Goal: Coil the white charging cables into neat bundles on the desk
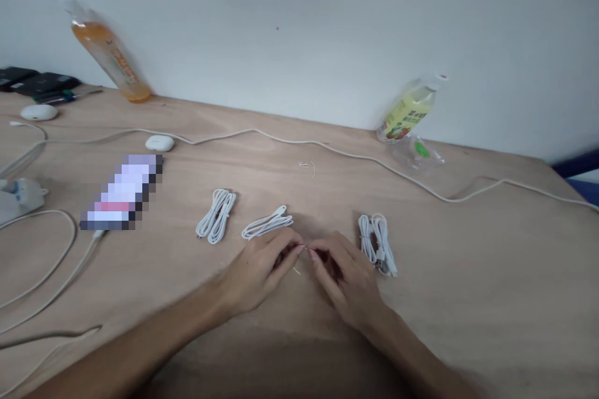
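Well, I've got the wooden table (491,287) under everything, and I take the middle cable bundle (267,222) as my landmark. My left hand (262,268) is on its near side, though I can't tell if they touch; my right hand (350,283) is to its near right. On each, thumb and forefinger are pinched at the tips. The left cable bundle (216,216) lies left of the landmark, the right cable bundle (377,244) well to its right. Between my fingertips, near right of the landmark, I seem to hold a thin tie (305,247). I'd judge it wants a light grip, steady wrists and small finger rolls; tugging could kink so slight a strand.
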{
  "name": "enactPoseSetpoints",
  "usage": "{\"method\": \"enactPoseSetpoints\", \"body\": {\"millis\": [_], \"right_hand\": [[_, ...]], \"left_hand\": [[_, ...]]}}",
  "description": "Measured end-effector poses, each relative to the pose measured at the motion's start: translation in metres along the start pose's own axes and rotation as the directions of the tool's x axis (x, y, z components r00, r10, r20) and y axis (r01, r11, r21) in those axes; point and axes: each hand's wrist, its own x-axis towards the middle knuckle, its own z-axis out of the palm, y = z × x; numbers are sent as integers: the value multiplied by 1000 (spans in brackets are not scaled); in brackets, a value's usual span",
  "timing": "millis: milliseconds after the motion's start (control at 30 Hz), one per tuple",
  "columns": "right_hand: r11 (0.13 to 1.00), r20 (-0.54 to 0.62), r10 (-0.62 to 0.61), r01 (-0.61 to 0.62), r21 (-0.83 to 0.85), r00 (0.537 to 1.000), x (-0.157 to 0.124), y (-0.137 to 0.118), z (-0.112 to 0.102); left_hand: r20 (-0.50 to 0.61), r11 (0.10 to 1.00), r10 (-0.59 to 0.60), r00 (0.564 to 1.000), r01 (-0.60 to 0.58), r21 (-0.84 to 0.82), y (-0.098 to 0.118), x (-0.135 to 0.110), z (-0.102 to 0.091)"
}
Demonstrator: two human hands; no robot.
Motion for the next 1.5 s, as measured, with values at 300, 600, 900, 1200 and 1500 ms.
{"method": "enactPoseSetpoints", "body": {"millis": [300, 600, 900, 1200, 1500], "right_hand": [[1000, 1, 23, -23, -10, 1000, -1, -1, -1], [998, -46, 67, -67, -10, 997, 0, 0, 0], [996, -37, 85, -85, 12, 996, 1, 0, 1], [999, -2, 37, -37, 4, 999, 2, -1, -1], [996, -77, 84, -82, 20, 994, 0, -2, -4]], "left_hand": [[-4, 1000, 6, 1000, -6, 2, -1, -1, 0], [-25, 1000, 3, 1000, -3, -9, -1, 2, 1], [-44, 999, 42, 998, -42, 2, 2, 1, -2], [-46, 982, 177, 983, -174, 73, 2, -2, -2], [-135, 988, 152, 979, -147, 43, -2, 1, -1]]}}
